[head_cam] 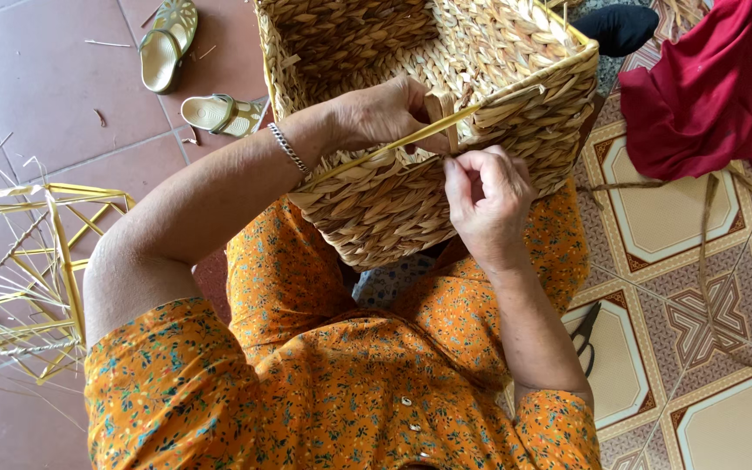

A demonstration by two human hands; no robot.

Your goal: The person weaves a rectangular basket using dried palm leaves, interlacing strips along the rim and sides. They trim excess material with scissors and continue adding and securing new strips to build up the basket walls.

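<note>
A square woven straw basket (pixel 515 61) rests tilted on my lap, its open mouth facing away. My left hand (pixel 385 111) lies over the basket's near rim with its fingers closed on a flat straw strand (pixel 442 117) at the yellow frame wire (pixel 367 158). My right hand (pixel 483 198) is just below, its fingers pinching the same strand against the woven wall. I wear a silver bracelet (pixel 287 146) on my left wrist and an orange flowered dress (pixel 324 383).
Yellow wire frames (pixel 36 270) lie on the red floor tiles at the left. Two pale sandals (pixel 186 70) sit at the top left. A red cloth (pixel 714 83) lies top right, scissors (pixel 585 335) lie on patterned tiles at my right, near loose straw strands (pixel 705 252).
</note>
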